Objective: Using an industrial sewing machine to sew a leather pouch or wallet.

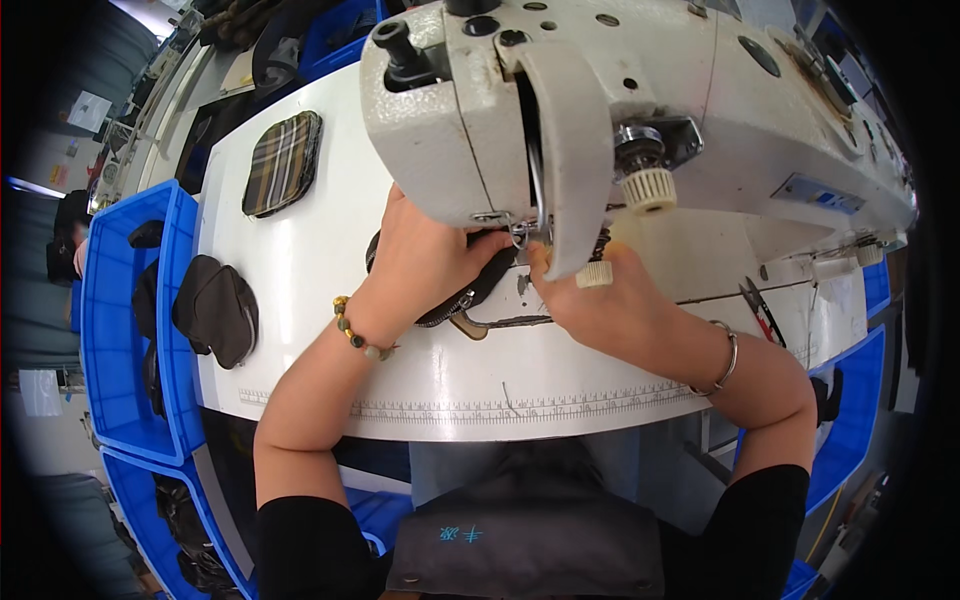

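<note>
Dark curved fabric [492, 283], toothed zipper [464, 300], left hand [428, 250] touching, glossy tabletop [290, 310]

The sewing machine [720, 110] was creamy white, and the surface [300, 290] was white with a ruler strip [440, 411] of thin grey lines, while the zipped piece [490, 284] was black with a silver zipper pull [466, 299]. The square pad [283, 163] had brown, black and white checks, the cloth pieces [232, 318] were dark grey, and the bins [112, 400] were blue. The snips [766, 317] were black and red, the bead bracelet [346, 325] green and gold, the bangle [733, 358] silver, and the dark apron [540, 560] had light blue marks [460, 534].
</note>
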Demonstrator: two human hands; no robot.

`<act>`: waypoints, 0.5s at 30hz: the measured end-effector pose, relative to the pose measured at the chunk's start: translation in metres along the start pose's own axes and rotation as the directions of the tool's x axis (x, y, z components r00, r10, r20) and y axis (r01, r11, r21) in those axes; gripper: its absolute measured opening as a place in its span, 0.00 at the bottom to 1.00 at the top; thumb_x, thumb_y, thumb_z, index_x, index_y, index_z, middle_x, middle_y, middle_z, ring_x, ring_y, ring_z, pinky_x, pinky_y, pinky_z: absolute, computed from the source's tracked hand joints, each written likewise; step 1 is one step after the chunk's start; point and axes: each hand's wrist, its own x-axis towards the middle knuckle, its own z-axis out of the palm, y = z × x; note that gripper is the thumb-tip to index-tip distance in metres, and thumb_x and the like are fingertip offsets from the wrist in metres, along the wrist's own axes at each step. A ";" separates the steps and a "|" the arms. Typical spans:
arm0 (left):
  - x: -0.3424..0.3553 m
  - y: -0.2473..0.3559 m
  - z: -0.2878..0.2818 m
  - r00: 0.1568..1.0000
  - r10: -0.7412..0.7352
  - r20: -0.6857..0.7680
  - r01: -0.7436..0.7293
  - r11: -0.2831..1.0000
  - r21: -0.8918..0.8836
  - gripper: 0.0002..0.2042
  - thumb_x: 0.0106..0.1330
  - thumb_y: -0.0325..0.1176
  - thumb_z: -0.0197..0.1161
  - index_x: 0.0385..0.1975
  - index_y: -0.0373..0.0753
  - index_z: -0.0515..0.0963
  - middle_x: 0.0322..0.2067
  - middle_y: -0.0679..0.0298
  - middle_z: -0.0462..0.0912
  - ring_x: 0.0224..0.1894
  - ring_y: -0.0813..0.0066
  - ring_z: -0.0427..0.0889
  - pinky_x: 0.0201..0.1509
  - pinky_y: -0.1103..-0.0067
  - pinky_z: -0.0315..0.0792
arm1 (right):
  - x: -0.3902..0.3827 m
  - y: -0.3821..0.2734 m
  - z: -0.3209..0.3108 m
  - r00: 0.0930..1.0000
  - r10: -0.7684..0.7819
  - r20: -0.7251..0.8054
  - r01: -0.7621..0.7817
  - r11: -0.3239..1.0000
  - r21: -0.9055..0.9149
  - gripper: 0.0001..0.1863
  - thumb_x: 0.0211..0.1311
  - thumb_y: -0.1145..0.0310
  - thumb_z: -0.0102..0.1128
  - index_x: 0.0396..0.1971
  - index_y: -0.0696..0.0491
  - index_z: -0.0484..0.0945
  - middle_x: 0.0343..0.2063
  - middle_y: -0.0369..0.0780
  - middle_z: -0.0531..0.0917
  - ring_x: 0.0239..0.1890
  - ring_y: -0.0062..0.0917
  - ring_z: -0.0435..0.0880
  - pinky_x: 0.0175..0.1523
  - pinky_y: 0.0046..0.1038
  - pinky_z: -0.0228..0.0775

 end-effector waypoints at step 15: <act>0.006 0.001 -0.005 0.932 -0.320 0.169 0.350 0.914 -0.204 0.12 0.51 0.32 0.74 0.37 0.40 0.86 0.29 0.58 0.87 0.32 0.57 0.85 0.38 0.70 0.77 | 0.027 -0.018 -0.040 0.964 0.229 0.136 -0.260 0.920 0.293 0.12 0.51 0.73 0.58 0.37 0.58 0.80 0.13 0.36 0.76 0.19 0.26 0.82 0.20 0.30 0.69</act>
